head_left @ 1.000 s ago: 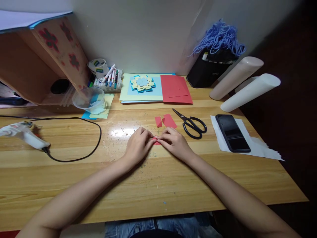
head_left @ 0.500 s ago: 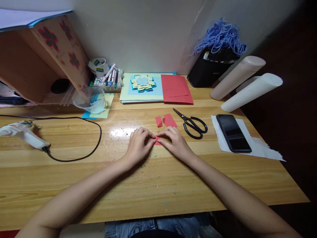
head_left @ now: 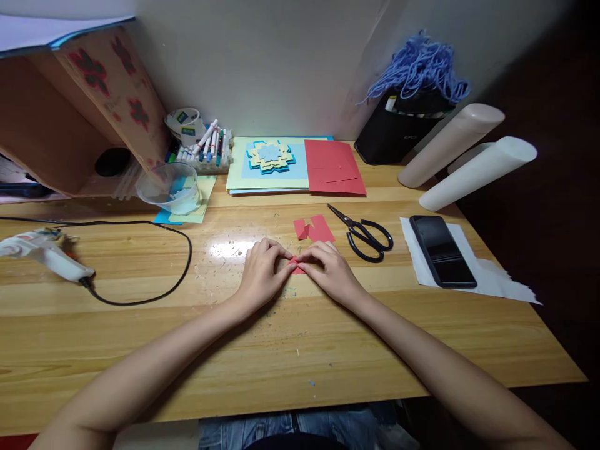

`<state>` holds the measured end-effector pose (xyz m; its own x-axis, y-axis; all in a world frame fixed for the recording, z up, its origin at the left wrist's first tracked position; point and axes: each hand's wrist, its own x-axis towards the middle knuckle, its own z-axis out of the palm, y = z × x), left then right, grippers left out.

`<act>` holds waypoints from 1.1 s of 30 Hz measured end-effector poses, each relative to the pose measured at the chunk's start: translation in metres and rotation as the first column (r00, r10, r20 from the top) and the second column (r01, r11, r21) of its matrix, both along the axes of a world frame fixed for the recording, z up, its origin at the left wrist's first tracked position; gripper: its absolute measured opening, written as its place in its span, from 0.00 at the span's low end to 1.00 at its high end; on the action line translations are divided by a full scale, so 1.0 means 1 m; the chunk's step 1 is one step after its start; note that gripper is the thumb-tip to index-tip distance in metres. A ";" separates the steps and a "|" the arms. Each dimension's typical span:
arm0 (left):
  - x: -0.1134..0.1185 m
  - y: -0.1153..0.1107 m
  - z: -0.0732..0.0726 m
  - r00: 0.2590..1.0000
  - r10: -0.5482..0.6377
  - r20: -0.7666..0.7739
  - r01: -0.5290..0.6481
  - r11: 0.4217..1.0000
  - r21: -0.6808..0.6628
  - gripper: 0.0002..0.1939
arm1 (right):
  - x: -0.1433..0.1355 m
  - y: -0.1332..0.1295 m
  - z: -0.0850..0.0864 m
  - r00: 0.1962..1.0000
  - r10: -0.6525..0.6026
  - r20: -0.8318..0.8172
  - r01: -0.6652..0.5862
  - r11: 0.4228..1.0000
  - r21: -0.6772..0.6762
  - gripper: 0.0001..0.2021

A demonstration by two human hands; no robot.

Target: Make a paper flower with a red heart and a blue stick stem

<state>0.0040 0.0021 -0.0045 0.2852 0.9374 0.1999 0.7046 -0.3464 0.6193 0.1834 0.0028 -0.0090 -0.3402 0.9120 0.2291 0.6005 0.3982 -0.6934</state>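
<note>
Closest to me, my blue jeans (head_left: 262, 431) show below the near edge of the worktop (head_left: 300, 350), and I'm calling every place from the black scissors (head_left: 350, 222). Nearer to me than the scissors and to their left, here's the action: my left hand (head_left: 263, 272) and right hand (head_left: 332, 272) face each other, fingers narrow, thumbs and forefingers pinching a small red paper (head_left: 297, 271) from either side. Fingertips cover much of it, so I can't call its full shape.

Far to the left of the scissors lies a white glue gun (head_left: 68, 265), its black cable (head_left: 126, 304) looping round towards my left hand. Right of the scissors, a dark phone (head_left: 443, 251) lies on a torn white sheet (head_left: 499, 281). Just left of the blades, two loose red scraps, a smaller one (head_left: 300, 229) and a larger one (head_left: 322, 229).

Beyond the scissors, far left, a clear tub (head_left: 159, 201); straight behind them, a red sheet (head_left: 334, 162), and left of that a layered paper flower (head_left: 270, 154) sits on stacked sheets (head_left: 237, 182). Farther left, markers (head_left: 213, 147). Behind and right of the scissors, two pale tubes (head_left: 478, 174) lean beside a black case (head_left: 389, 137) topped with blue yarn (head_left: 415, 72).
</note>
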 end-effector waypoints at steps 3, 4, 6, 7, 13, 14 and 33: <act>0.000 0.001 -0.002 1.000 -0.017 0.000 0.017 1.000 -0.004 0.08 | 0.000 0.000 0.000 0.999 -0.029 -0.026 0.029 1.000 -0.011 0.05; 0.000 0.002 -0.002 1.000 -0.023 0.001 0.023 1.000 -0.004 0.07 | 0.000 0.000 0.000 0.999 -0.030 -0.033 0.029 0.999 -0.014 0.05; 0.000 0.001 -0.001 0.999 -0.043 0.015 0.043 0.999 -0.006 0.06 | 0.000 -0.001 0.001 0.999 -0.021 -0.045 0.020 1.000 -0.014 0.04; 0.000 0.000 0.000 0.998 -0.054 0.029 0.054 0.999 -0.003 0.05 | 0.000 -0.002 0.002 0.998 -0.015 -0.054 0.015 1.000 -0.012 0.03; -0.001 -0.008 0.011 0.997 -0.066 -0.047 0.074 0.980 0.185 0.03 | 0.008 -0.003 0.011 0.994 0.075 -0.076 -0.063 0.985 0.158 0.05; -0.001 -0.009 0.012 0.994 -0.063 -0.086 0.082 0.968 0.238 0.03 | 0.009 -0.003 0.012 0.994 0.096 -0.051 -0.084 0.975 0.205 0.06; 0.001 -0.007 0.008 0.983 -0.100 -0.152 0.127 0.975 0.182 0.09 | 0.015 0.007 0.008 0.978 0.146 0.147 -0.158 0.985 0.073 0.06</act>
<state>0.0046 -0.0049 0.0034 0.4258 0.8457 0.3215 0.7294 -0.5312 0.4311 0.1983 0.0101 -0.0011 -0.5072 0.8268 0.2430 0.6174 0.5454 -0.5669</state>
